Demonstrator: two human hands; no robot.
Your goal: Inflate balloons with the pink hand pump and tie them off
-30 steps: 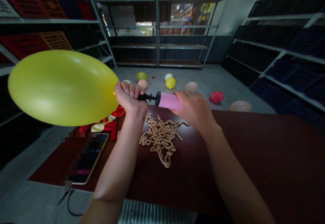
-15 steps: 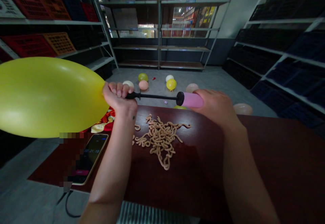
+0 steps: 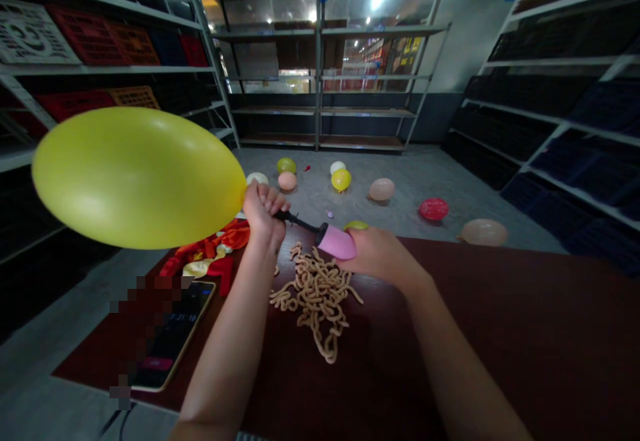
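A large inflated yellow balloon [image 3: 140, 177] extends leftward from my left hand [image 3: 266, 211], whose fingers are wrapped round its neck and the black nozzle end of a pump. The pump's black rod runs from there to its pink barrel [image 3: 337, 242]. My right hand [image 3: 377, 257] is closed round the far end of that barrel, with the pump tilted down to the right. Beneath the pump, a pile of tan twisted cords [image 3: 320, 294] lies on the dark red table [image 3: 380, 361].
Red, orange and cream deflated balloons [image 3: 220, 254] lie on the table's left, above a phone [image 3: 177, 341]. Several inflated balloons, including a red one [image 3: 433, 209], sit on the floor beyond. Shelving [image 3: 320, 111] stands behind, with crates on the left shelves.
My right hand has come left and down toward my left hand, so less of the pump rod shows. The balloon and my left hand have shifted right in view.
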